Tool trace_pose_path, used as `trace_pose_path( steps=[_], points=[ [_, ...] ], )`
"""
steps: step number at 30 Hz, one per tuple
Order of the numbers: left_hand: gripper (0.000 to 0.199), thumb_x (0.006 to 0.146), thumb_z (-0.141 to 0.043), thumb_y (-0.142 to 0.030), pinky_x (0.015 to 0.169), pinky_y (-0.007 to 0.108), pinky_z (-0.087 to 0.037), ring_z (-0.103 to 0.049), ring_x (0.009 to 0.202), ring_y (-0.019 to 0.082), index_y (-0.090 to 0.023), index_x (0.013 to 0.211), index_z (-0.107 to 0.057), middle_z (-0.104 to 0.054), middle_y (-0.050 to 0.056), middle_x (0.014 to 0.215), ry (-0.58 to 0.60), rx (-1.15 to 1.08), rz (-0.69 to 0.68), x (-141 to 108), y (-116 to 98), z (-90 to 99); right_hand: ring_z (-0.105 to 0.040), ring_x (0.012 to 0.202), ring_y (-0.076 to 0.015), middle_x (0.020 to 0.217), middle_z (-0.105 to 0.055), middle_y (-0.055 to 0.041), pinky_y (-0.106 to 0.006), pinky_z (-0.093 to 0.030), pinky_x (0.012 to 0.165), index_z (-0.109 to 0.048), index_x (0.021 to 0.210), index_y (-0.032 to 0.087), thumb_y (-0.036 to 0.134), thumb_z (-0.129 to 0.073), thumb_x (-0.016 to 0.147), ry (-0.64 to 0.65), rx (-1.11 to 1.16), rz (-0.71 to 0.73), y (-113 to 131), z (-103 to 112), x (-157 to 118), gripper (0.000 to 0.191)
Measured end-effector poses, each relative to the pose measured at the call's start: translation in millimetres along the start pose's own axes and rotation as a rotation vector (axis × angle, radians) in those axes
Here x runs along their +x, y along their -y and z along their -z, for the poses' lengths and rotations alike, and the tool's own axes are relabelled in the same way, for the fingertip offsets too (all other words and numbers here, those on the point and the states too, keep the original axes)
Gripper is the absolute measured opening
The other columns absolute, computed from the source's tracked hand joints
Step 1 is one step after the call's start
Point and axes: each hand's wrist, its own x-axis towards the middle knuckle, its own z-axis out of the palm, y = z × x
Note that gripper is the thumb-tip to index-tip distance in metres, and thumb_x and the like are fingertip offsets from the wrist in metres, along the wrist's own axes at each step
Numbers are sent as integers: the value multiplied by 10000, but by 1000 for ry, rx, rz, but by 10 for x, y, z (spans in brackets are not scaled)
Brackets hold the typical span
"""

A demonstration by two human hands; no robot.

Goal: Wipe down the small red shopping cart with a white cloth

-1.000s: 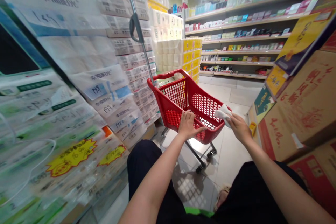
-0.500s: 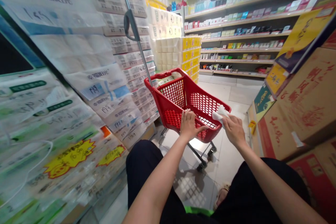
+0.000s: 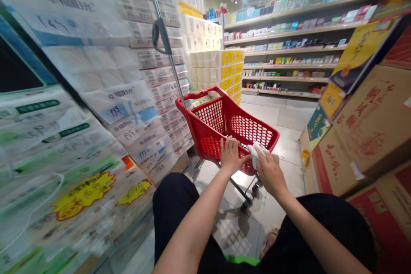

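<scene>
A red plastic shopping cart (image 3: 250, 127) with latticed walls stands in front of my knees. My left hand (image 3: 230, 155) grips its near rim, fingers over the edge and thumb stretched to the right. Just right of it, my right hand (image 3: 270, 170) presses a crumpled white cloth (image 3: 256, 152) against the same rim, near the front corner. The cloth is bunched under the fingers, so part of it is hidden. Whether it is fabric or paper I cannot tell.
Packs of tissue (image 3: 131, 111) are stacked high at the left, close to the cart. Cardboard boxes (image 3: 369, 132) line the right side. A metal pole with a dark grip (image 3: 162, 36) rises behind the cart. Stocked shelves (image 3: 282, 51) cover the back wall.
My right hand has moved left along the rim with the white cloth, closer to my left hand. My left hand keeps its place on the cart.
</scene>
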Motion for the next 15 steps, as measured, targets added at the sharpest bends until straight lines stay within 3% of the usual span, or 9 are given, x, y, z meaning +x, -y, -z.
trace_pose_path(
  steps=[3, 6, 9, 12, 15],
  points=[
    [508, 850, -638, -556, 1245, 570, -138, -330, 1440, 291, -220, 1198, -485, -534, 112, 1341, -4, -15, -3, 10, -6, -16, -529, 1109, -296, 1254, -612, -116, -438, -515, 865, -326, 1527, 255, 376, -348, 989, 5, 21, -1, 1, 75, 52, 552],
    [558, 839, -656, -525, 1243, 569, -169, -297, 1463, 297, -219, 1262, -458, -507, 119, 1388, -21, -60, -39, 24, 7, -12, -588, 998, -288, 1115, -660, -122, -418, -523, 777, -444, 1439, 258, 441, -399, 972, -23, 0, -26, -46, 120, 126, 504],
    [655, 845, -653, -463, 1242, 537, -216, -277, 1476, 275, -215, 1383, -373, -470, 114, 1449, -22, -109, -87, 49, 27, 30, -600, 985, -291, 1053, -664, -128, -445, -487, 841, -564, 1278, 242, 469, -439, 954, -71, -54, -17, -87, 84, 194, 415],
    [617, 915, -552, -386, 1233, 503, -255, -300, 1467, 237, -237, 1458, -298, -450, 81, 1487, -9, -143, -94, 78, 27, 76, -568, 1085, -308, 1076, -653, -134, -457, -454, 886, -574, 1194, 235, 452, -462, 944, -105, -71, -7, -71, -9, 267, 349],
    [530, 943, -523, -449, 1224, 520, -256, -317, 1453, 249, -267, 1417, -370, -459, 72, 1471, -2, -137, -79, 93, -6, 74, -564, 1064, -307, 1057, -648, -131, -453, -454, 880, -552, 1142, 222, 387, -488, 927, -106, -43, -8, -9, -97, 354, 279]
  ],
)
